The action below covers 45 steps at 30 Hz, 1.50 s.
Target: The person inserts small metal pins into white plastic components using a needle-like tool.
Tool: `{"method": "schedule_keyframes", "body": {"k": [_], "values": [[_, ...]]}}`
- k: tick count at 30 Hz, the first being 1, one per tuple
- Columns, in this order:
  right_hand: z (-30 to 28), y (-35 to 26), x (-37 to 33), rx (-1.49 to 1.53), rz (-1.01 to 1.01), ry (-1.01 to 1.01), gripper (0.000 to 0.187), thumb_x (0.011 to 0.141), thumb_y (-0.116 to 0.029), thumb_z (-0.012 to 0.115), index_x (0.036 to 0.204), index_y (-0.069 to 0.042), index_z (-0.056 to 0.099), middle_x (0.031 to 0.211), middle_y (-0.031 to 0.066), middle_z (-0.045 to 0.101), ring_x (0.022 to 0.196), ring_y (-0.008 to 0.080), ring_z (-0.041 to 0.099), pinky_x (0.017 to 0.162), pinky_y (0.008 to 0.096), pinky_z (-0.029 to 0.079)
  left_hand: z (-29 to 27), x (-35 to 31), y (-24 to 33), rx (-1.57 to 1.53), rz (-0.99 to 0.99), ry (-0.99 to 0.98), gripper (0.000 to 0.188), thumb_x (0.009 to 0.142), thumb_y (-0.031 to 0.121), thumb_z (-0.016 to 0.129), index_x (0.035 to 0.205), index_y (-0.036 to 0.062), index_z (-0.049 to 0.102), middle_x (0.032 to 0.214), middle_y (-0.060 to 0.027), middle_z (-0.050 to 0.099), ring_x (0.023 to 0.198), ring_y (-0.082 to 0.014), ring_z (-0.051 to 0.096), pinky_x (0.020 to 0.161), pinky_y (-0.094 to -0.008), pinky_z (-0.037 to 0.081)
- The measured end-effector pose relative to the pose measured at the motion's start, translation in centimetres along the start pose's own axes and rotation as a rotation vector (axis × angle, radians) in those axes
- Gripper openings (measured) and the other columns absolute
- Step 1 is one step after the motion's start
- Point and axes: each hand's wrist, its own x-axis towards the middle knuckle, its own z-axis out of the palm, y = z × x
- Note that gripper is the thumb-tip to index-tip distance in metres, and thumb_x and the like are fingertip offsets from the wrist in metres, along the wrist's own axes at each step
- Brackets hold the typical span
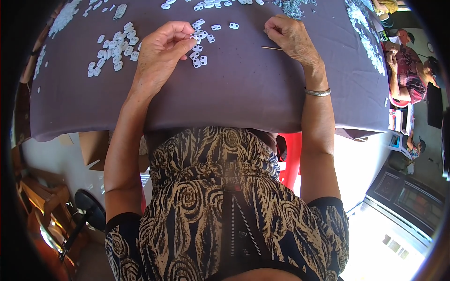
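My left hand [164,51] is closed in a pinch above a dark purple cloth-covered table [225,98]. A small white plastic piece [193,39] shows at its fingertips, partly hidden by them. Beside those fingers lies a cluster of white two-holed plastic pieces [203,61]. Off to the right, my right hand [293,40] is curled closed over the cloth, thumb against the bent fingers. From under that hand sticks out a thin brownish stick [271,48], pointing left. Whatever else its fingertips pinch is too small to make out.
White oval pieces [117,49] lie left of my left hand. More white pieces [213,3] and a heap of grey-green bits [293,8] are along the far side. A light strip of small pieces [368,40] runs down the right. Another person [408,70] sits beyond the right edge.
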Motion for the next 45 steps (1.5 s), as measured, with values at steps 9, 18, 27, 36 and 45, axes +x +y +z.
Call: {"method": "schedule_keyframes", "body": {"k": [9, 18, 27, 36, 45], "values": [[-0.7, 0.7, -0.2, 0.179, 0.152, -0.001, 0.008, 0.083, -0.009, 0.064, 0.085, -0.002, 0.068, 0.070, 0.0008, 0.063, 0.060, 0.0079, 0.053, 0.057, 0.0239, 0.045, 0.2, -0.1, 0.0, -0.011, -0.019, -0.013, 0.013, 0.086, 0.007, 0.067, 0.100, 0.0072, 0.065, 0.085, 0.0032, 0.061, 0.076, -0.0037, 0.055, 0.064, -0.0208, 0.046], [-3.6, 1.3, -1.0, 0.153, 0.299, 0.054, 0.009, 0.080, -0.011, 0.070, 0.086, -0.003, 0.069, 0.072, -0.0018, 0.064, 0.069, 0.0050, 0.055, 0.062, 0.0217, 0.046, 0.0, -0.1, 0.1, 0.038, -0.038, 0.007, 0.016, 0.086, 0.008, 0.067, 0.101, 0.0076, 0.065, 0.087, 0.0025, 0.062, 0.077, -0.0042, 0.056, 0.065, -0.0209, 0.046], [-2.9, 1.3, -0.8, 0.065, 0.244, -0.213, 0.011, 0.072, -0.013, 0.071, 0.078, -0.003, 0.068, 0.067, 0.0045, 0.062, 0.063, 0.0137, 0.055, 0.061, 0.0282, 0.046, 0.4, -0.2, -0.1, 0.014, -0.034, 0.001, 0.015, 0.086, 0.008, 0.067, 0.101, 0.0063, 0.065, 0.086, 0.0016, 0.062, 0.075, -0.0044, 0.055, 0.064, -0.0210, 0.046], [-0.9, -3.1, 0.8, 0.389, 0.125, -0.084, 0.006, 0.083, -0.006, 0.066, 0.079, -0.003, 0.064, 0.069, -0.0055, 0.054, 0.061, 0.0021, 0.046, 0.054, 0.0202, 0.038, 0.8, -0.1, 0.3, -0.042, 0.009, -0.022, 0.017, 0.084, 0.001, 0.066, 0.101, 0.0020, 0.062, 0.085, -0.0017, 0.064, 0.071, -0.0041, 0.054, 0.062, -0.0186, 0.045], [1.8, -9.6, 4.0, 0.587, 0.036, -0.192, 0.008, 0.092, -0.010, 0.058, 0.091, -0.006, 0.066, 0.075, -0.0042, 0.058, 0.066, 0.0026, 0.046, 0.059, 0.0191, 0.040, 1.0, -0.2, 0.1, -0.120, 0.060, -0.026, 0.019, 0.084, -0.001, 0.066, 0.102, 0.0010, 0.060, 0.083, -0.0021, 0.064, 0.072, -0.0047, 0.055, 0.061, -0.0193, 0.045]]}}
